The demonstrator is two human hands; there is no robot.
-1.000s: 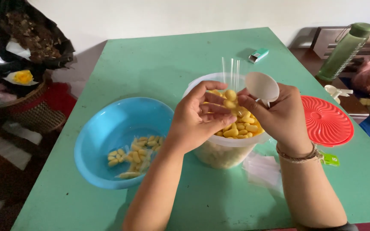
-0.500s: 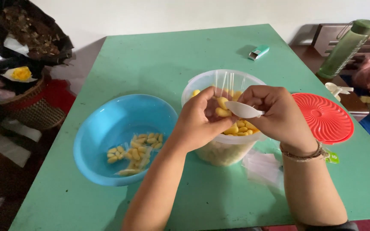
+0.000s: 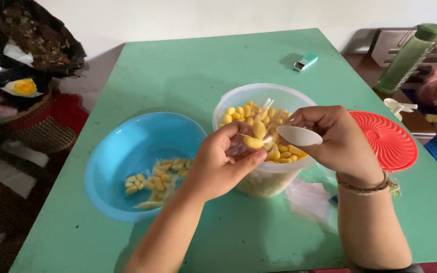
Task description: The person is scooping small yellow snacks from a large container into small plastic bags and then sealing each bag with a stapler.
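Snacks are what both hands work over, on a green counter (image 3: 188, 71). At the far left sits a blue bowl (image 3: 127, 146), its floor holding a scatter of small yellow pieces (image 3: 155, 183), some seemingly inside clear wrappers; it sits beside the tub, within easy reach of the left hand.

That left hand (image 3: 218, 162) hovers over the near rim of the clear plastic tub (image 3: 264, 177). Its grip is partly closed: thumb and fingers pinch a small clear plastic bag (image 3: 238, 144), held mouth-up toward the spoon, so pieces can drop in. 1 yellow piece (image 3: 253, 142) lies at the bag's mouth, its long axis roughly level and running left to right; whether it is already inside the film is hard to tell.

Heaped yellow snacks (image 3: 249, 114) fill the tub, directly under the bag, so spills would fall back in.

The right hand (image 3: 337, 139) grips a white plastic spoon (image 3: 299, 135), fingers closed on the handle. The spoon's long axis is near horizontal, its bowl pointing left toward the bag.

Spare clear bags (image 3: 309, 199) lie by the tub, and the red lid (image 3: 385, 141) rests at the right.
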